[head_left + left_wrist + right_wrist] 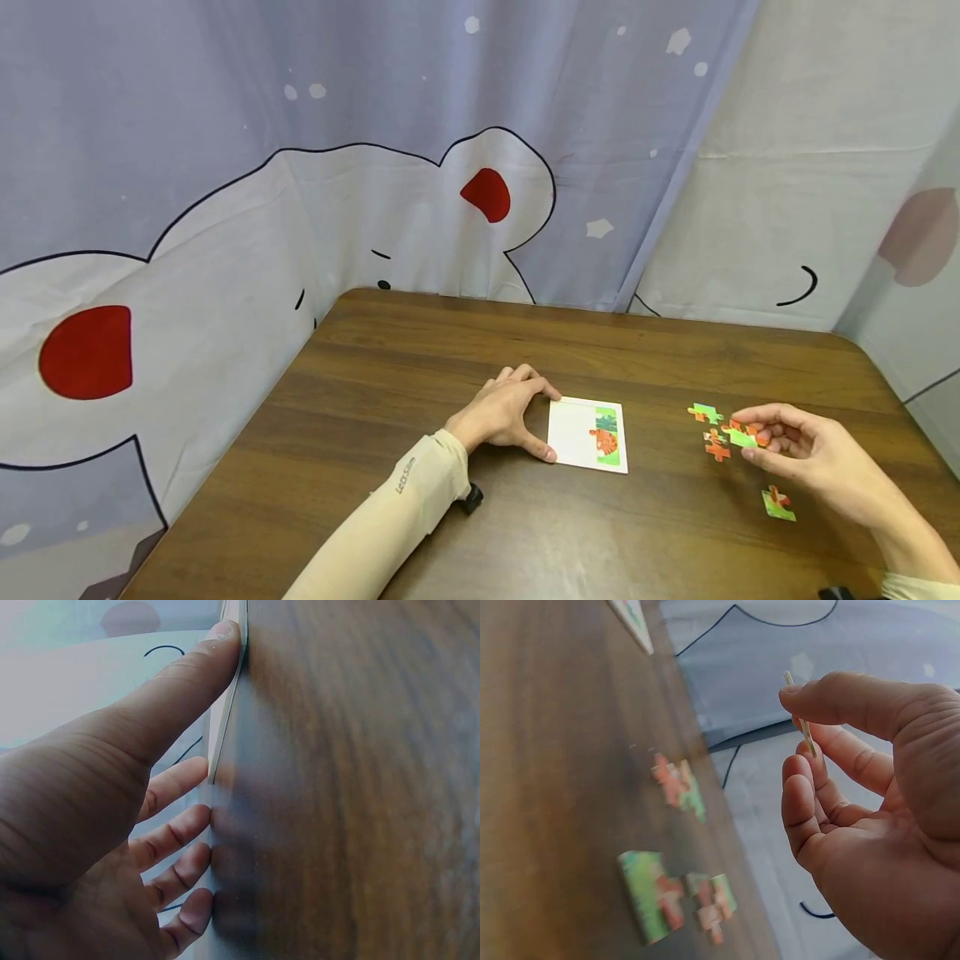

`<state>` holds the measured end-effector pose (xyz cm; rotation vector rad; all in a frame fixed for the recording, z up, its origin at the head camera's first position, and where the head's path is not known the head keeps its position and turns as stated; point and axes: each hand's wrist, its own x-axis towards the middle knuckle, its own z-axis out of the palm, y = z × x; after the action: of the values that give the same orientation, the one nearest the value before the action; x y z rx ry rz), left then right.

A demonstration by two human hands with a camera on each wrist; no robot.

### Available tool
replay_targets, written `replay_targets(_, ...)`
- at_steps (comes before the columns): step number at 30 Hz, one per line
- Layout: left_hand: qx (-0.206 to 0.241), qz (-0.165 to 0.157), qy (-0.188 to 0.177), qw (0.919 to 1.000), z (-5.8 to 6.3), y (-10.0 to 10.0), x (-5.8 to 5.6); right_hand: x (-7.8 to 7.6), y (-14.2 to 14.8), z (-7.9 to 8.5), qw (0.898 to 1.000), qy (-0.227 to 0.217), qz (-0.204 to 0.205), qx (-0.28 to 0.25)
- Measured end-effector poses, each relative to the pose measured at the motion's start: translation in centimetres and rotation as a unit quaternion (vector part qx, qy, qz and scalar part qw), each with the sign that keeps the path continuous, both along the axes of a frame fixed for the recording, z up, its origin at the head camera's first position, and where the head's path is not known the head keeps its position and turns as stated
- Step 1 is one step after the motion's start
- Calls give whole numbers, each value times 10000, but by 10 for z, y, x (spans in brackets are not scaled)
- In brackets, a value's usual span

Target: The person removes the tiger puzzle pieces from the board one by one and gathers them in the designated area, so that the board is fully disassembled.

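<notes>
A square white puzzle board [573, 433] lies on the table with colourful green and orange pieces [609, 446] set along its right side. My left hand [501, 414] holds the board by its left corners, thumb at the near one and index finger at the far one. In the left wrist view the thumb [180, 686] meets the board's thin edge. Off to the right, my right hand [813, 450] pinches a green and orange jigsaw piece [742, 435] between thumb and fingers, above the table. The right wrist view shows this piece [805, 729] edge-on.
Loose jigsaw pieces lie around the right hand: a green one [705, 412], an orange one [717, 447] and a green and red one [780, 503]. The brown wooden table [360, 375] ends at a patterned curtain [405, 208] behind and at the sides.
</notes>
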<state>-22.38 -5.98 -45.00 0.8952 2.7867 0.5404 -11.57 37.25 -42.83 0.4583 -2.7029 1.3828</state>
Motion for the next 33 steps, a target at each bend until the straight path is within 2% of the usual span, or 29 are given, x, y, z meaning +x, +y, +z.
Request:
replay_targets(7,19,7,-2,10000,-1,0,-1,9,1,-18,9995,-300,74,-14)
replay_targets(16,38,9,-21,10000,-1,0,0,9,-4,-39,9990,-66,382,-237)
replay_targets(21,30,16,-35,10000,0,0,0,11,-6,-42,9982,-66,528,-293)
replay_targets(33,50,7,-22,10000,0,0,0,13,-8,-40,9989,4,452,-76)
